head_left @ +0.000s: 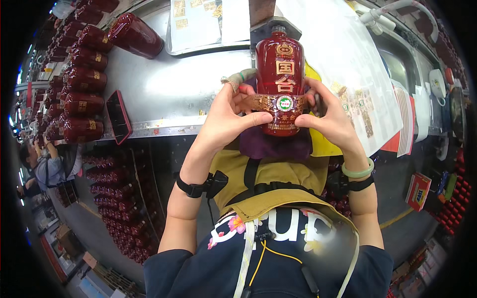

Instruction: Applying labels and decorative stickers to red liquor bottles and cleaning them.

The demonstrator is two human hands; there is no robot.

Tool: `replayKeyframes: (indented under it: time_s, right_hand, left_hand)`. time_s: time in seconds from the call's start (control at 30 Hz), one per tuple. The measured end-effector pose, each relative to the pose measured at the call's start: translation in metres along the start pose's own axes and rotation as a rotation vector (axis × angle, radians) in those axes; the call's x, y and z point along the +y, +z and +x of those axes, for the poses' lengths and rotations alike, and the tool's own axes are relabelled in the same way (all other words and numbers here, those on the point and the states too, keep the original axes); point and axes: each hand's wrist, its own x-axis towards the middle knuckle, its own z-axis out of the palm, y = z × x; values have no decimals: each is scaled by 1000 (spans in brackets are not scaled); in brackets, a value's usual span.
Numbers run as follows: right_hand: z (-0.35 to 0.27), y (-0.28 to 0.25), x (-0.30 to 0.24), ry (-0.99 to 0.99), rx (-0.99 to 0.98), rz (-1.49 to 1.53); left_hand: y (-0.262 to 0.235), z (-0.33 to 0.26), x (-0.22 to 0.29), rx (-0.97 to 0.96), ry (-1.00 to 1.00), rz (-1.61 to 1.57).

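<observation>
a red bottle [281, 74] is held flat over the near edge of the metal worktop [169, 89], neck pointing away, base toward the person. a gold band label [278, 103] is being pressed across its lower body. the left hand [226, 116] is curled around the bottle's left side, thumb laid flat on the band's left end. the right hand [330, 116] is wrapped around the right side, thumb pushed onto the band's right end. a purple cloth [273, 146] is seen just below the bottle, against a mustard apron [268, 174]. more red bottles [82, 84] are lined up lying on the worktop well to the left. white label sheets [348, 59] are spread to the right.
</observation>
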Motion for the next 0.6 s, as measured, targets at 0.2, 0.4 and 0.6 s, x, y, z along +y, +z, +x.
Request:
replayKeyframes:
  time_s: [0.2,0.4,0.6]
  right_hand:
    - [-4,-11,-23,-115,132,56]
    - [-13,0,-45,-369,328,-124]
    - [-16,2,-64,-836,269,-734]
  left_hand:
    - [0,-1,2,-13,6,-51]
    - [-1,0,0,-23,44,-38]
    - [0,-2,1,4,30,-31]
